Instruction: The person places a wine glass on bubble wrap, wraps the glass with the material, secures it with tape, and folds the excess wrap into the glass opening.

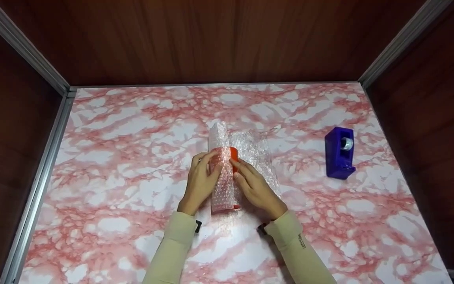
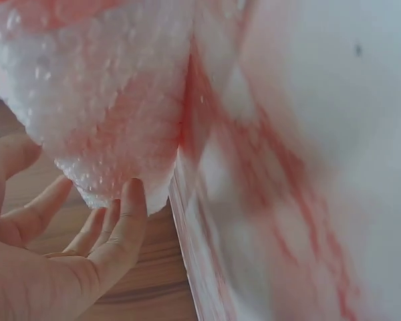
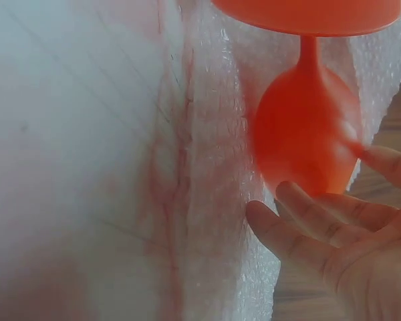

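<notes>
An orange-red plastic goblet (image 3: 304,127) lies on its side on a sheet of bubble wrap (image 1: 254,152). The left part of the sheet is folded over it, so only a strip of the goblet shows in the head view. My left hand (image 1: 201,177) rests its extended fingers and thumb on the folded-over wrap. From the other side, my right hand (image 1: 259,189) touches the goblet's bowl with nearly straight fingers. In the right wrist view the stem and round foot are uncovered. The left wrist view shows wrap under my left fingertips (image 2: 134,190).
A blue tape dispenser (image 1: 337,154) with a roll of clear tape stands to the right on the red-and-white marbled tabletop (image 1: 132,118). Dark wood panels (image 1: 211,43) with metal edging enclose the back and both sides.
</notes>
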The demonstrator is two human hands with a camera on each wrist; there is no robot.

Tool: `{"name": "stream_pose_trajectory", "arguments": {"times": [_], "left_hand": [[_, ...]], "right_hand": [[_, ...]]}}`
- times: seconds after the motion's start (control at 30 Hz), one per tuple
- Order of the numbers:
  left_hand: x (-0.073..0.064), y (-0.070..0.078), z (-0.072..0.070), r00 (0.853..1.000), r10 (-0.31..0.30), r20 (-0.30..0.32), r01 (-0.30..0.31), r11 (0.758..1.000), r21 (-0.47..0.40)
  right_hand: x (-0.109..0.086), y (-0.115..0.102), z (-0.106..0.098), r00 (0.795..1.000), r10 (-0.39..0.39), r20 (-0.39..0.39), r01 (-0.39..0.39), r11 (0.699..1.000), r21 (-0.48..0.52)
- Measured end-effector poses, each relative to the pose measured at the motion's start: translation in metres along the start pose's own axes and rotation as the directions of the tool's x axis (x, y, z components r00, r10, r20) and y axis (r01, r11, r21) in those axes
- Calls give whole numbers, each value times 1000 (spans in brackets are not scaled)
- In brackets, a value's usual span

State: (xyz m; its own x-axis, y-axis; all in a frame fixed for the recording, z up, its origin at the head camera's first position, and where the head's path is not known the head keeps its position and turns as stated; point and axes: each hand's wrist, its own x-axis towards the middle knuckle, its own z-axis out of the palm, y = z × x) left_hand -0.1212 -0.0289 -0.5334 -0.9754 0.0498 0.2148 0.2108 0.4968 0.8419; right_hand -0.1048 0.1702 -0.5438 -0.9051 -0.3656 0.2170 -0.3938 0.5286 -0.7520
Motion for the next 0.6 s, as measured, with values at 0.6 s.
{"name": "stream_pose_trajectory", "arguments": {"times": [0.6], "left_hand": [[-2, -2, 2, 994, 55, 98, -49, 997, -64]], "right_hand": [[-6, 0, -3, 999, 19, -40, -18, 999, 31]]}}
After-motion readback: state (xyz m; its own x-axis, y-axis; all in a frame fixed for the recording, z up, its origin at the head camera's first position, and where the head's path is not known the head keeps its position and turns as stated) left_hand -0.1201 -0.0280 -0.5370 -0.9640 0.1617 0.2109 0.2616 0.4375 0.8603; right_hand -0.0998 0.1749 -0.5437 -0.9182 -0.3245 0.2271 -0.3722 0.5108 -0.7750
